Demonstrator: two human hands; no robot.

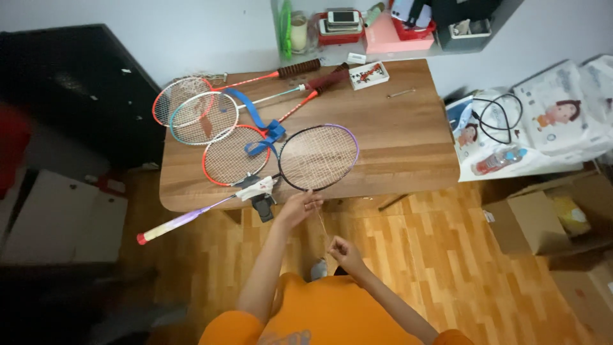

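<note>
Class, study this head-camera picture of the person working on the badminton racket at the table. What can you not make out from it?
- Head view: the string between the left hand and right hand is too thin to follow into the purple racket.
- The clamp under the racket's neck is partly hidden by the table edge.
- The shelf items are cut off by the top edge.
- The dark area at far left is blurred.
</note>
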